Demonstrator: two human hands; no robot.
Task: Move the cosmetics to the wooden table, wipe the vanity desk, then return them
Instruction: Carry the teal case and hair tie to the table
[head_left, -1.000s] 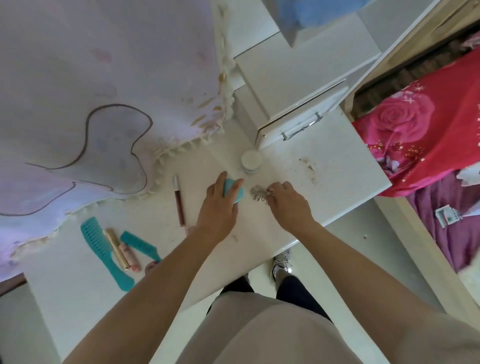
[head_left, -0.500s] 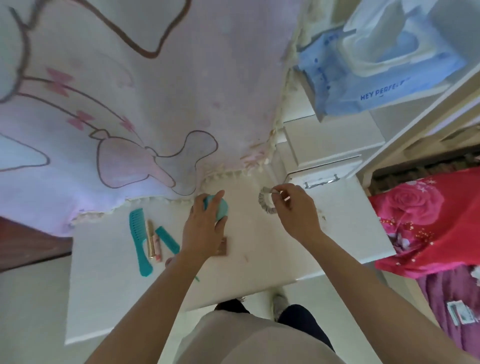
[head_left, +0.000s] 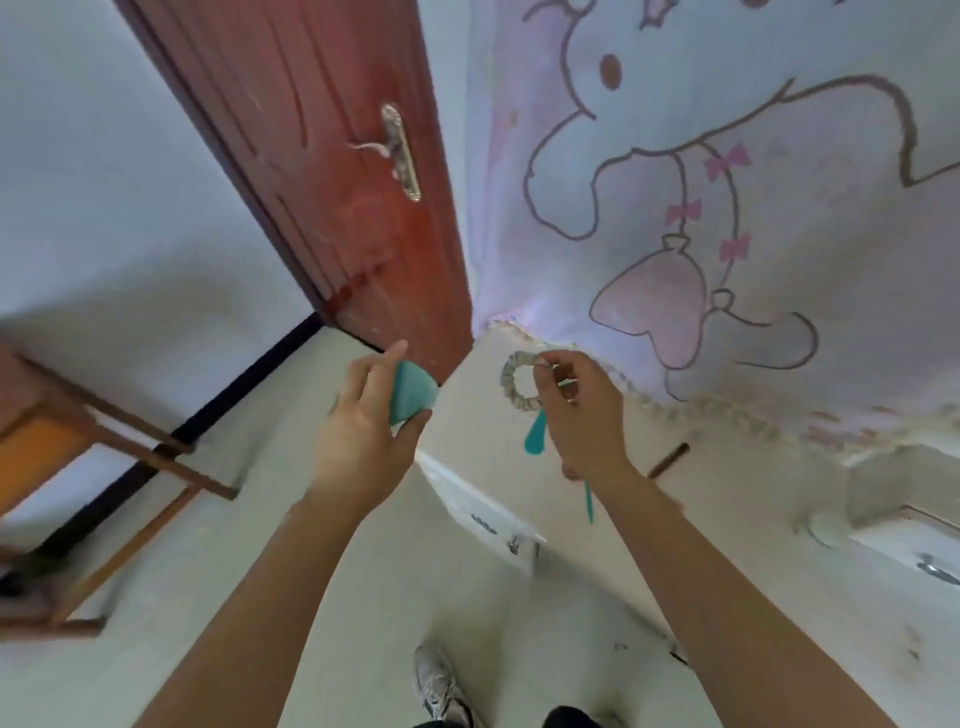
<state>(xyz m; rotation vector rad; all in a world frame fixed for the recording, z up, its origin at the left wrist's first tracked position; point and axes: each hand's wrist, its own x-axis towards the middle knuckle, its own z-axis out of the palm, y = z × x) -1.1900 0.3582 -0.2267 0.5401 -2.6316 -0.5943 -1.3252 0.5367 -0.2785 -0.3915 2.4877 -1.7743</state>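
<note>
My left hand grips a teal makeup sponge, held in the air over the floor left of the white vanity desk. My right hand pinches a grey scrunchie above the desk's left end. Teal combs lie on the desk, partly hidden behind my right hand and wrist. A brown pencil-like stick lies further right on the desk. A white round jar sits by the small drawer unit.
A wooden table stands at the left edge. A red-brown door with a metal handle is straight ahead. A pale cloth with a cartoon print hangs behind the desk. My shoe is on the light floor.
Both hands have lifted off the desk with the sponge and the scrunchie. The view has swung left, bringing the door and the wooden table into sight.
</note>
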